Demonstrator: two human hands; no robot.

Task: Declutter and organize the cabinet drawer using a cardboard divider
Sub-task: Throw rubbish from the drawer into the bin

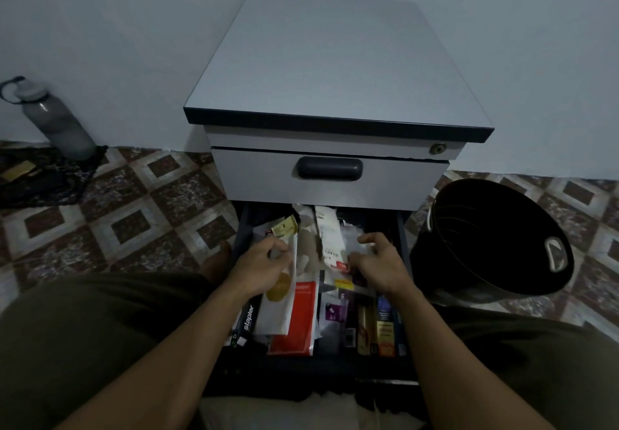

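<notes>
Head view:
- Cabinet (335,61): boxy pedestal unit with a flat pale laminate top and a dark edge band. Round metal lock (437,148) at the right of the front.
- Upper drawer (268,181) is closed. Smooth pale front, dark rounded oblong handle (330,168).
- Lower drawer (242,228) is pulled out toward the person, between the knees. Dark walls, packed full of flat packets and small cartons.
- Left hand (261,262): fingers curled, pinching the upper part of a long white sachet (281,309) with a gold disc print. The sachet lies on top of the pile at the drawer's left.
- Right hand (378,262): fingers bent down over a crinkly pale wrapper (363,247) in the drawer's right half. Cannot tell if it actually grips anything.
- Between the hands: a narrow white paper packet (330,242), creased.
- Front of the drawer: a glossy red-and-white pouch (296,322), a black stapler box (248,320) at the left edge, and upright slim cartons (385,329) in yellow and black at the right.
- Black plastic bucket (495,242) sits just right of the drawer, tilted, with a ribbed inner wall.
- Grey bottle (53,118) with a loop cap stands by the wall at far left, on a dark patterned cloth (43,178).
- Floor (134,202): glossy diamond-pattern tiles.
</notes>
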